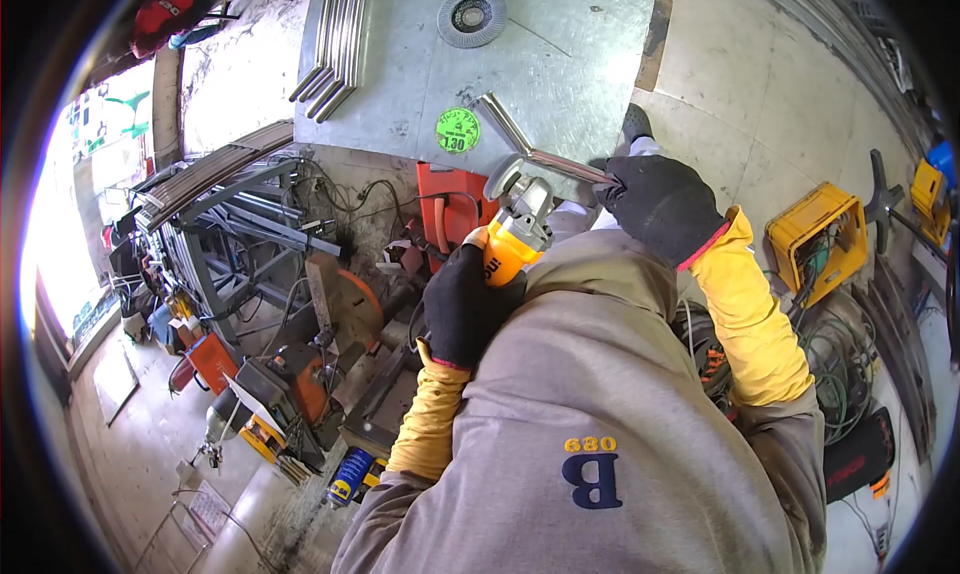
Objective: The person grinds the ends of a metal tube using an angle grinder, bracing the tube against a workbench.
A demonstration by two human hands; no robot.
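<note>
Inside the curled, black-gloved left hand (470, 302): yellow-and-silver grinder (513, 246) with round grey disc (501, 177) | black-gloved right hand (662, 204): closed on one end of bent shiny metal bar (568, 166), poking out leftward

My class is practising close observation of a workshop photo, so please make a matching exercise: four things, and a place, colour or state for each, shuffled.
Things:
1. Angle grinder
2. Metal bar
3. Round sticker
4. Abrasive disc

Descriptions:
A. Bright green with dark print
B. Held in the gloved right hand
C. Lying loose on the metal tabletop, towards the top of the picture
D. Gripped in the gloved left hand

Pairs: 1-D, 2-B, 3-A, 4-C
</note>
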